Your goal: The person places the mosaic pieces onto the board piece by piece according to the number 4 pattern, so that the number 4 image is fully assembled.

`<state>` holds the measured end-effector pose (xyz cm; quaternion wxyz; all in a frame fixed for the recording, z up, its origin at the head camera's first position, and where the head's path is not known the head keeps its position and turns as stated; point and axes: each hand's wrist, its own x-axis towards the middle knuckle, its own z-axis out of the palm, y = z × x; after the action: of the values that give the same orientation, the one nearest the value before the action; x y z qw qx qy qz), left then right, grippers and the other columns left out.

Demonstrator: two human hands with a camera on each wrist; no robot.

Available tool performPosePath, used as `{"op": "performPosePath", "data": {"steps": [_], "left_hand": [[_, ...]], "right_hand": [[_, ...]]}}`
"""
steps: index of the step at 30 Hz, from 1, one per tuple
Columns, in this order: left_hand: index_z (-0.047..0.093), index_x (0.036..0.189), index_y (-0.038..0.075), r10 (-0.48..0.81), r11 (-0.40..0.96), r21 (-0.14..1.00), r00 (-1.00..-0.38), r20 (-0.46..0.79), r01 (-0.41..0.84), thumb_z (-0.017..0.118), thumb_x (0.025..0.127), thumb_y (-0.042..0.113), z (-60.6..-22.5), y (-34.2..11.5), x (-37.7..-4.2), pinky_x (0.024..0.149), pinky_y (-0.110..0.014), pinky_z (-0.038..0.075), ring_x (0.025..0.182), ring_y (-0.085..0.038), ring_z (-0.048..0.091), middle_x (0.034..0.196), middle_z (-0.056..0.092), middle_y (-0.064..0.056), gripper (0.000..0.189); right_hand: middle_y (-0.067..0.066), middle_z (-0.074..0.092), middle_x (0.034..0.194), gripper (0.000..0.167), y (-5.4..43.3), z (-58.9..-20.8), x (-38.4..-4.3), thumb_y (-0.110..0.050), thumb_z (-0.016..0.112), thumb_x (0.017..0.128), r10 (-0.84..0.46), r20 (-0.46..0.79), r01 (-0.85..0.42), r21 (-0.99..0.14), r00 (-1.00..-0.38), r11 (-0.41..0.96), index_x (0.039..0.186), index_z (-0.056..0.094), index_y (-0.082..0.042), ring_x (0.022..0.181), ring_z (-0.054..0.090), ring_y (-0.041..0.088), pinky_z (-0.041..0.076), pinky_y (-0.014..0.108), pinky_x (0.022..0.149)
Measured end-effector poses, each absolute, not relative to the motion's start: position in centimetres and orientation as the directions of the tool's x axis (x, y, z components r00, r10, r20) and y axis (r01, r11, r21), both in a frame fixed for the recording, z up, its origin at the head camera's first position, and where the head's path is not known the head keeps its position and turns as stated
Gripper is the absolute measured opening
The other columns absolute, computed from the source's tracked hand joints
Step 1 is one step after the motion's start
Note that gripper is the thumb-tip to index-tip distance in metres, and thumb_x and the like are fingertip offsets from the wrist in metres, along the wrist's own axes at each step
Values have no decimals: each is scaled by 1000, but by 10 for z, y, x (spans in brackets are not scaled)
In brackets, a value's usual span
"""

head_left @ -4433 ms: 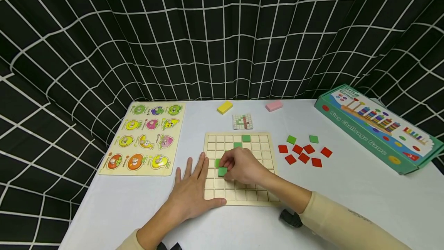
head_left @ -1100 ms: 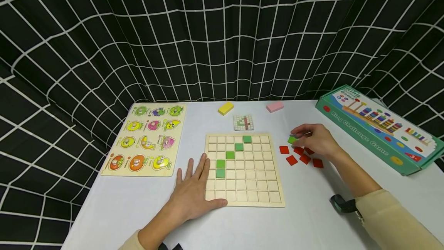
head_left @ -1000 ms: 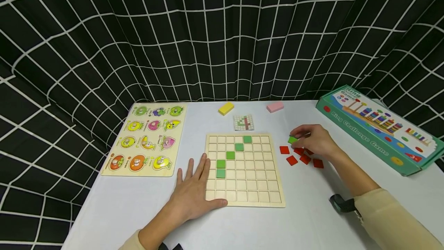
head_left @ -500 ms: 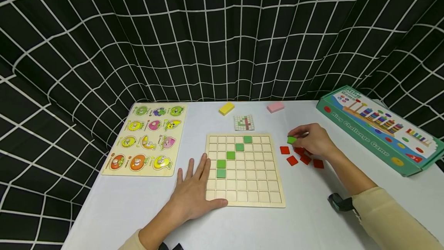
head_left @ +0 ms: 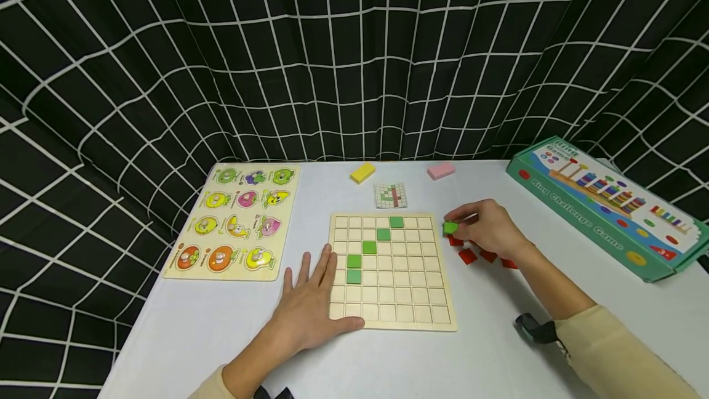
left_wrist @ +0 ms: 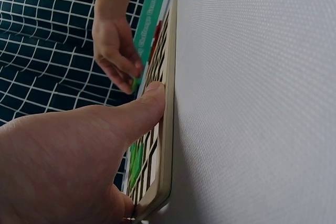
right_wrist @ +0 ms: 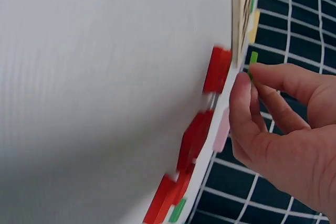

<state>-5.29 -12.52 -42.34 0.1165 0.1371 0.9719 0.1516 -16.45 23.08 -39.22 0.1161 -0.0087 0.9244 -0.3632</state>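
My right hand (head_left: pixel 493 228) pinches a small green square tile (head_left: pixel 450 228) between thumb and fingers, just off the far right side of the wooden grid board (head_left: pixel 410 295). In the right wrist view that tile (right_wrist: pixel 253 57) stands edge-up in the fingertips, above the table. Several green tiles (head_left: pixel 369 247) sit in the board's squares in a slanting line. My left hand (head_left: pixel 304 310) lies with fingers spread along the board's left edge, and its thumb (left_wrist: pixel 149 103) rests on the near edge. Red tiles (head_left: pixel 468 256) lie under and beside the right hand, which partly hides them.
A small pattern card (head_left: pixel 390 196) lies behind the board, with a yellow block (head_left: pixel 362 172) and a pink block (head_left: pixel 440 170) farther back. A fruit puzzle board (head_left: pixel 232 226) is at left, a green game box (head_left: pixel 604 214) at right. Another green tile (right_wrist: pixel 177 211) lies by the red ones.
The right hand has left the board, gone to the loose tiles, taken hold of a green one, lifted it and moved left toward the board. The left hand has stayed in place.
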Motion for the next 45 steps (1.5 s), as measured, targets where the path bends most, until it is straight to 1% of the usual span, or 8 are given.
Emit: {"op": "performPosePath", "data": {"steps": [6, 9, 12, 18, 26, 32, 40, 45], "left_hand": [[18, 167, 8, 305, 913, 334, -936, -178, 234, 68, 80, 80, -423, -125, -53, 120, -77, 13, 160, -48, 10, 177, 6, -7, 124], [18, 167, 8, 305, 912, 339, -936, -179, 232, 69, 80, 79, -423, -124, -54, 120, -76, 13, 160, -48, 10, 177, 6, -7, 124], [18, 167, 8, 304, 912, 340, -935, -182, 231, 69, 80, 79, -422, -124, -54, 120, -76, 13, 160, -47, 10, 177, 6, -7, 124], [18, 167, 8, 302, 912, 340, -935, -185, 228, 69, 80, 79, -422, -124, -53, 120, -76, 12, 160, -47, 10, 177, 6, -7, 124], [17, 168, 9, 298, 914, 341, -935, -194, 221, 69, 80, 80, -421, -123, -53, 121, -75, 12, 160, -47, 9, 177, 5, -6, 125], [16, 168, 8, 297, 914, 341, -935, -196, 219, 68, 80, 80, -419, -124, -53, 121, -75, 13, 160, -47, 9, 177, 5, -6, 125], [17, 168, 8, 297, 916, 334, -935, -196, 221, 68, 80, 81, -418, -125, -53, 121, -75, 13, 160, -47, 9, 177, 5, -6, 125], [17, 168, 8, 298, 918, 327, -933, -201, 224, 67, 80, 82, -419, -125, -53, 121, -75, 13, 160, -47, 9, 177, 5, -6, 124]], "right_hand": [[14, 72, 102, 30, 212, -389, -156, -8, 79, 88, -144, -183, 28, -706, -972, 708, 117, 78, -5, 90, 64, 24, 54, 29, 68], [11, 70, 96, 28, 202, -388, -152, -6, 80, 86, -156, -176, 16, -712, -972, 702, 114, 79, -6, 88, 61, 25, 50, 29, 63], [9, 69, 92, 26, 192, -388, -147, -5, 81, 85, -162, -186, 21, -716, -969, 698, 111, 80, -8, 87, 60, 24, 48, 29, 62], [7, 69, 90, 26, 171, -389, -137, -1, 80, 82, -191, -199, 22, -745, -961, 667, 107, 81, -9, 87, 61, 22, 50, 30, 70], [4, 70, 88, 25, 148, -392, -126, 0, 83, 78, -275, -201, -18, -777, -940, 629, 100, 80, -12, 83, 62, 18, 52, 31, 79], [3, 70, 88, 25, 130, -395, -121, 3, 83, 78, -309, -210, -38, -770, -928, 637, 98, 80, -12, 81, 62, 15, 53, 27, 76], [2, 70, 81, 26, 111, -397, -117, 6, 84, 74, -370, -185, -101, -768, -910, 633, 92, 79, -12, 75, 62, 12, 53, 27, 70], [1, 70, 82, 26, 102, -398, -117, 7, 83, 74, -397, -173, -134, -759, -901, 637, 92, 79, -12, 74, 62, 11, 53, 26, 72]]}}
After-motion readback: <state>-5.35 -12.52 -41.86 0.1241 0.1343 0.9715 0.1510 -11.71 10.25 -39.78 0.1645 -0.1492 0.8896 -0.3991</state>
